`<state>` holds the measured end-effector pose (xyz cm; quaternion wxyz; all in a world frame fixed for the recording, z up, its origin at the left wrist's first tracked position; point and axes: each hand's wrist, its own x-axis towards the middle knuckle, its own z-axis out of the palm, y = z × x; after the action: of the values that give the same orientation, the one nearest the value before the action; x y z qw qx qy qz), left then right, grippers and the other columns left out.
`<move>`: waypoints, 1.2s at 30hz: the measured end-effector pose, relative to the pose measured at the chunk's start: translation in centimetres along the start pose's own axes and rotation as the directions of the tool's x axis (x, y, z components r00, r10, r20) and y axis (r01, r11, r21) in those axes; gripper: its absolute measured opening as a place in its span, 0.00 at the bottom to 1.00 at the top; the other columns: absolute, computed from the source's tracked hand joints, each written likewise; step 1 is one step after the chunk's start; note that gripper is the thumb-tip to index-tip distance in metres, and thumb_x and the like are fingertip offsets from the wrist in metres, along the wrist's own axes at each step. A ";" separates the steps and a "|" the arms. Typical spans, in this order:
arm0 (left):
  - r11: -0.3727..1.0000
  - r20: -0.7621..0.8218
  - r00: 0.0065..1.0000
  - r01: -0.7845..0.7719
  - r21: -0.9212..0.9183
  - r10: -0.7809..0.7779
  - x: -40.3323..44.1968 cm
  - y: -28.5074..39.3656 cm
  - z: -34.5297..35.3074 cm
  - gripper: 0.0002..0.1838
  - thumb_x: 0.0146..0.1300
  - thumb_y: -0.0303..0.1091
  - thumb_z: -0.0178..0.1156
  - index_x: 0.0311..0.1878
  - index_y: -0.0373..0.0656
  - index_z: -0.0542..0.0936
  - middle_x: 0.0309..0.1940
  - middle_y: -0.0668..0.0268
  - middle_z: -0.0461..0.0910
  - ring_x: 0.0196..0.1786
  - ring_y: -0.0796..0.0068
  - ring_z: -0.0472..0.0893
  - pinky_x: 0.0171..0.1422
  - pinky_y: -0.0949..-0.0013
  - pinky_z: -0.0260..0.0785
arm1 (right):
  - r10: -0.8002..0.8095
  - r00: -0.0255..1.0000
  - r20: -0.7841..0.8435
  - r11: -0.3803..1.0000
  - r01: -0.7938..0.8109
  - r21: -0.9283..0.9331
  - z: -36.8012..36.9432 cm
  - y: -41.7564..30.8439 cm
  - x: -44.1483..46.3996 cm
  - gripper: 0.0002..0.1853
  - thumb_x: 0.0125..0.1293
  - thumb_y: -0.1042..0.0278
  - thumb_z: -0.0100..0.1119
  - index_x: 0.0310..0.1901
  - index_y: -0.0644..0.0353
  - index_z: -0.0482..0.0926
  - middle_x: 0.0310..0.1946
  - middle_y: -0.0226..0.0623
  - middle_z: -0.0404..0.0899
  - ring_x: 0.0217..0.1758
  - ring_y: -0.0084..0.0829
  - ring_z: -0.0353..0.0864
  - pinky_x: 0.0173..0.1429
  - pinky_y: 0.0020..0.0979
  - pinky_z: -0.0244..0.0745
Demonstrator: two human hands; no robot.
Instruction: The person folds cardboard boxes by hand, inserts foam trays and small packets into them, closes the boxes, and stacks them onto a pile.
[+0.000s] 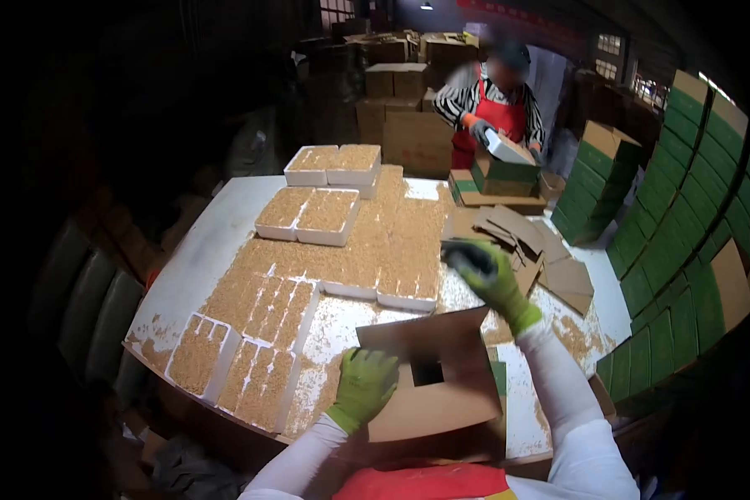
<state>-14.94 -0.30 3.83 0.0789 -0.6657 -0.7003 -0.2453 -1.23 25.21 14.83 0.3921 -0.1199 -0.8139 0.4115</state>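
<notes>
My left hand (365,385), in a green glove, lies on the left side of a brown cardboard box (446,404) near the table's front edge. A dark square opening shows between the box's flaps. Beyond the box's upper right corner my right hand (490,279) is raised, gloved in green with a dark palm; its fingers are blurred, and whether they hold anything is unclear. White trays (321,215) filled with tan granules stand at the back and left of the table, and a single one (200,354) sits at its front left corner.
A co-worker (502,108) in a red apron holds a white tray (508,148) over a green box (504,177). Loose cardboard pieces (567,279) lie at the table's right. Stacked green boxes (675,208) rise along the right side. Granules are scattered over the white table (183,250).
</notes>
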 end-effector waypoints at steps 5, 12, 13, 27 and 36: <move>0.992 -0.361 0.926 -0.072 0.108 0.106 -3.3 -0.3 1.0 0.24 0.53 0.39 0.68 0.55 0.47 0.80 0.52 0.61 0.76 0.61 0.54 0.72 0.73 0.42 0.54 | 0.419 0.837 0.352 0.590 0.044 -0.806 3.7 6.4 -11.5 0.37 0.70 0.37 0.48 0.73 0.54 0.65 0.73 0.59 0.58 0.77 0.63 0.52 0.78 0.60 0.47; 0.461 0.204 0.694 0.640 -0.614 -0.690 -5.5 -0.6 4.7 0.37 0.54 0.42 0.71 0.64 0.34 0.71 0.50 0.50 0.81 0.53 0.52 0.82 0.60 0.62 0.74 | 0.570 0.813 -0.113 0.613 -0.513 -0.600 1.2 4.9 -12.9 0.44 0.65 0.33 0.55 0.72 0.58 0.62 0.62 0.56 0.70 0.62 0.51 0.72 0.69 0.47 0.67; 0.446 0.352 0.691 0.695 -0.563 -0.631 -5.4 -1.3 4.4 0.37 0.55 0.42 0.71 0.66 0.35 0.70 0.49 0.50 0.82 0.50 0.52 0.83 0.56 0.62 0.75 | 0.768 0.629 -0.117 0.438 -0.650 -0.622 -0.5 5.5 -13.2 0.43 0.67 0.29 0.50 0.70 0.60 0.65 0.55 0.54 0.76 0.52 0.48 0.81 0.63 0.45 0.75; 0.694 0.042 0.980 0.167 -0.701 -0.193 -4.5 2.5 -2.4 0.50 0.58 0.43 0.71 0.76 0.32 0.55 0.70 0.42 0.68 0.57 0.57 0.82 0.58 0.59 0.77 | 0.729 0.642 0.238 0.457 -0.715 0.529 -2.1 2.0 -29.4 0.40 0.63 0.66 0.71 0.73 0.59 0.60 0.67 0.39 0.70 0.64 0.34 0.75 0.69 0.34 0.71; 0.449 0.546 0.597 0.802 -0.393 -0.588 -8.9 -1.9 -2.2 0.29 0.63 0.50 0.65 0.57 0.35 0.77 0.48 0.51 0.83 0.51 0.56 0.83 0.51 0.59 0.75 | 0.291 0.876 0.385 0.918 -0.143 -0.370 3.0 8.3 -33.7 0.51 0.50 0.61 0.73 0.73 0.69 0.56 0.73 0.64 0.56 0.77 0.60 0.54 0.79 0.54 0.47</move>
<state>-16.39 -9.25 1.34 -0.3662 -0.3302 -0.7966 -0.3496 17.93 11.26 -10.75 0.1267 -0.1813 -0.9186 0.3274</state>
